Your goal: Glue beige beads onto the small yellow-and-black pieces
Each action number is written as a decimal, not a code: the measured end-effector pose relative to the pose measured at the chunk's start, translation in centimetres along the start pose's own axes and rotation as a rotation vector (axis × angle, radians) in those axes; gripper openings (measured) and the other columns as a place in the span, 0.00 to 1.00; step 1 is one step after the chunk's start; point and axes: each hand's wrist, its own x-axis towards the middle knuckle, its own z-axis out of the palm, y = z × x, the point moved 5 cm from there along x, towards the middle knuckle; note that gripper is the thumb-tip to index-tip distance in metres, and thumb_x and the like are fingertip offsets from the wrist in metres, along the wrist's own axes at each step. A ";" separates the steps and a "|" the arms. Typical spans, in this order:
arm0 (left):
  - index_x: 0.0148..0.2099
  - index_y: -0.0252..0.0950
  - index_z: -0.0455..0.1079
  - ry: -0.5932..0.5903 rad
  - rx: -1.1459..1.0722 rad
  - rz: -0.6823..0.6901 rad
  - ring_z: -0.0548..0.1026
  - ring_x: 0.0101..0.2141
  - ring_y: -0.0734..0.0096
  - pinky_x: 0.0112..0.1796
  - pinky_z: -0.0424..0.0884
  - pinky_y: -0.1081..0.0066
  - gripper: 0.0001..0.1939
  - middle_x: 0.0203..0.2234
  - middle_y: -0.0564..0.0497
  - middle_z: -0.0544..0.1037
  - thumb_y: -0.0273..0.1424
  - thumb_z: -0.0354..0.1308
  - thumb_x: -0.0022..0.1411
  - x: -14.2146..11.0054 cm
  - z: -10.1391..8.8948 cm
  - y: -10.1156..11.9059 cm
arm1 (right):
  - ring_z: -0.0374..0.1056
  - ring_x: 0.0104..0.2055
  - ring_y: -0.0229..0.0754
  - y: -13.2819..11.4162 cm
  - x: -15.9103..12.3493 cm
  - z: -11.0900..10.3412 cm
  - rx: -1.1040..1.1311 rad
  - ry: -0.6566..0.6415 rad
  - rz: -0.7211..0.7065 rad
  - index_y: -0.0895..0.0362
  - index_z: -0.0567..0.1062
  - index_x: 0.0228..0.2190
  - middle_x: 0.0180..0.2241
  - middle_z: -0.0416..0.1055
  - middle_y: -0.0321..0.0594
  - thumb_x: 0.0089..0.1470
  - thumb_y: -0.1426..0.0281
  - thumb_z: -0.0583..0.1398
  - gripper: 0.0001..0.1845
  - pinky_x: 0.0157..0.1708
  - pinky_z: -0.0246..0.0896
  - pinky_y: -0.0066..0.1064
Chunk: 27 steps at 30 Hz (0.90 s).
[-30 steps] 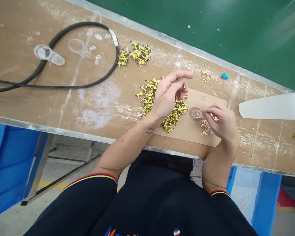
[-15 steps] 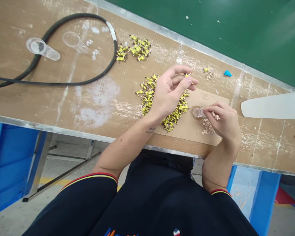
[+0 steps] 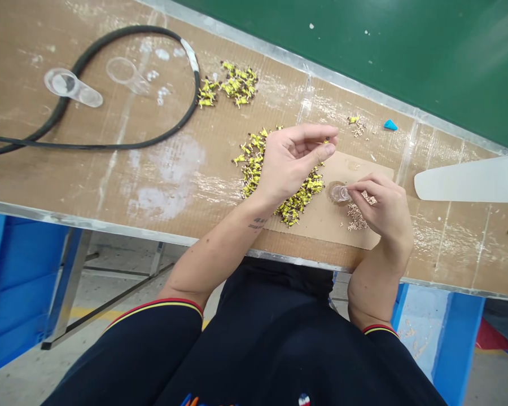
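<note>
My left hand (image 3: 290, 163) hangs over a heap of small yellow-and-dark parts (image 3: 254, 166), a tiny yellow piece seeming pinched at its fingertips. My right hand (image 3: 379, 203) pinches a small clear plastic cap (image 3: 340, 194) above a round brownish pad (image 3: 332, 192). Both lie on a cardboard sheet (image 3: 322, 225), which also carries a scatter of tiny tan pieces (image 3: 356, 217). Part of the yellow heap runs beneath my left palm and is hidden.
A black cable (image 3: 131, 145) loops across the wooden bench (image 3: 173, 186) beside two clear plastic scoops (image 3: 70, 87) (image 3: 125, 73). More yellow parts (image 3: 239, 84) lie further left. A blue wedge (image 3: 390, 125) and white plastic blade (image 3: 469, 180) lie right. A green surface borders the far side.
The fingers of my left hand have shifted slightly above the heap. My right hand stays at the clear cap, and the view has drifted a little.
</note>
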 end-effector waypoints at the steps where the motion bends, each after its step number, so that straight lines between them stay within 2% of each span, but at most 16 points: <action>1: 0.47 0.39 0.79 0.005 -0.003 0.000 0.84 0.44 0.66 0.40 0.85 0.65 0.08 0.39 0.51 0.83 0.34 0.67 0.67 0.0 -0.1 0.0 | 0.76 0.37 0.44 0.0 0.0 0.0 0.001 0.001 -0.002 0.51 0.82 0.34 0.33 0.80 0.39 0.62 0.72 0.63 0.07 0.37 0.69 0.37; 10: 0.48 0.38 0.79 -0.003 -0.011 -0.026 0.83 0.35 0.73 0.33 0.83 0.71 0.07 0.38 0.51 0.83 0.28 0.61 0.70 0.4 -0.1 -0.5 | 0.75 0.35 0.43 -0.2 0.1 -0.3 0.007 0.022 0.003 0.51 0.81 0.32 0.32 0.80 0.39 0.63 0.71 0.62 0.07 0.36 0.70 0.37; 12: 0.49 0.38 0.79 -0.016 -0.023 -0.035 0.83 0.34 0.73 0.32 0.82 0.73 0.07 0.38 0.50 0.82 0.30 0.62 0.70 0.3 0.0 -0.6 | 0.74 0.33 0.42 -0.4 0.1 -0.9 0.043 0.079 0.008 0.50 0.80 0.33 0.32 0.79 0.39 0.63 0.70 0.63 0.06 0.33 0.69 0.36; 15: 0.49 0.36 0.77 -0.072 -0.061 -0.053 0.84 0.35 0.71 0.30 0.81 0.74 0.09 0.38 0.49 0.80 0.34 0.63 0.70 -0.1 0.5 -0.5 | 0.69 0.30 0.40 -0.9 -0.1 -1.8 0.117 0.253 0.005 0.50 0.78 0.34 0.31 0.76 0.38 0.64 0.68 0.62 0.05 0.28 0.64 0.35; 18: 0.48 0.35 0.76 -0.153 -0.166 -0.092 0.85 0.36 0.68 0.31 0.81 0.73 0.14 0.37 0.48 0.81 0.40 0.66 0.68 -0.9 1.5 -0.1 | 0.68 0.31 0.40 -1.6 -0.5 -2.3 0.184 0.456 -0.035 0.49 0.75 0.35 0.30 0.72 0.37 0.65 0.67 0.62 0.05 0.30 0.63 0.37; 20: 0.46 0.35 0.77 -0.203 -0.256 -0.148 0.86 0.36 0.67 0.34 0.83 0.71 0.17 0.37 0.48 0.83 0.43 0.69 0.64 -1.6 2.2 0.1 | 0.69 0.33 0.42 -2.0 -0.6 -2.2 0.199 0.537 -0.029 0.49 0.73 0.35 0.31 0.71 0.37 0.66 0.65 0.61 0.05 0.32 0.65 0.39; 24: 0.42 0.35 0.80 -0.268 -0.387 -0.292 0.85 0.36 0.66 0.36 0.84 0.69 0.22 0.36 0.46 0.86 0.45 0.76 0.54 -2.6 3.5 -0.1 | 0.71 0.34 0.44 -2.5 -0.5 -1.4 0.219 0.572 0.015 0.48 0.71 0.36 0.33 0.68 0.38 0.68 0.61 0.58 0.07 0.35 0.69 0.42; 27: 0.42 0.34 0.81 -0.280 -0.444 -0.346 0.84 0.32 0.69 0.34 0.83 0.70 0.21 0.35 0.46 0.86 0.44 0.77 0.54 -2.9 4.0 -0.3 | 0.73 0.35 0.43 -2.8 -0.4 -0.8 0.287 0.566 -0.025 0.48 0.71 0.37 0.34 0.68 0.38 0.68 0.63 0.58 0.05 0.35 0.71 0.43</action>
